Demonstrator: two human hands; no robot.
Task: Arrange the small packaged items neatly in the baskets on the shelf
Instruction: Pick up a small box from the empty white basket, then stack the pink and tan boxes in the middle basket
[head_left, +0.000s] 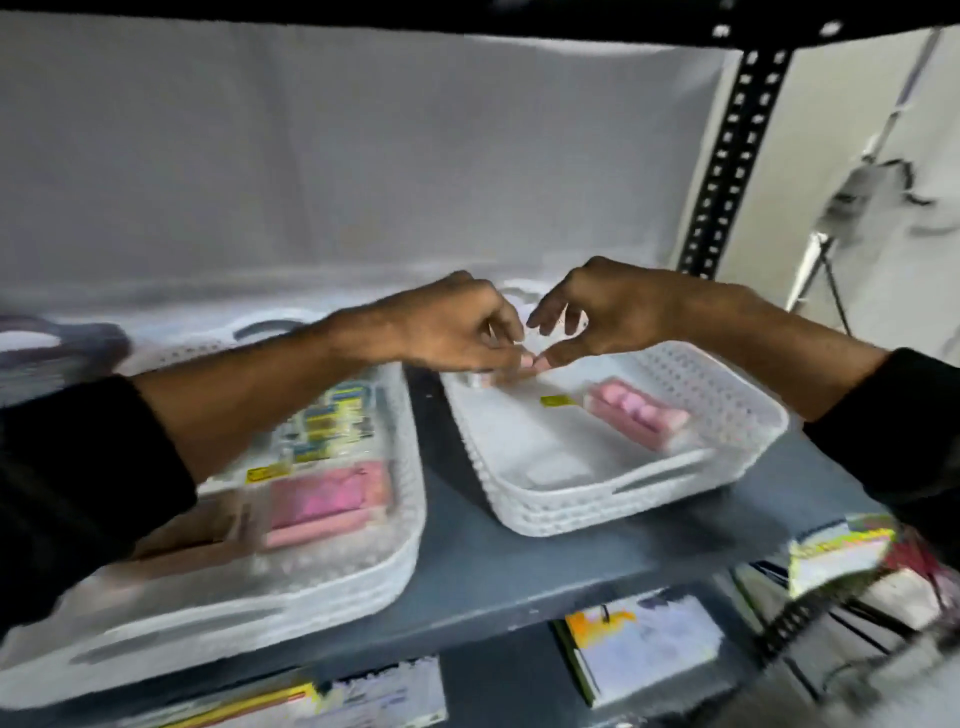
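Note:
Two white perforated baskets stand on the grey shelf (467, 561). The left basket (363, 582) holds pink packs (322, 499) and several yellow-and-blue packets (332, 421). In the right basket (748, 415) lie a pink pack (639, 410), a small yellow label (556, 400) and a clear packet. My left hand (457, 327) and my right hand (608, 317) meet over the far left corner of the right basket. Both pinch a small clear packaged item (498, 375) between fingertips. The item is blurred and mostly hidden by the fingers.
A black perforated upright (727, 156) stands at the back right. White sheeting hangs behind the shelf. More packaged goods lie on the lower shelf (644, 649) and at the right edge (841, 551). A tripod leg (815, 270) shows beyond the rack.

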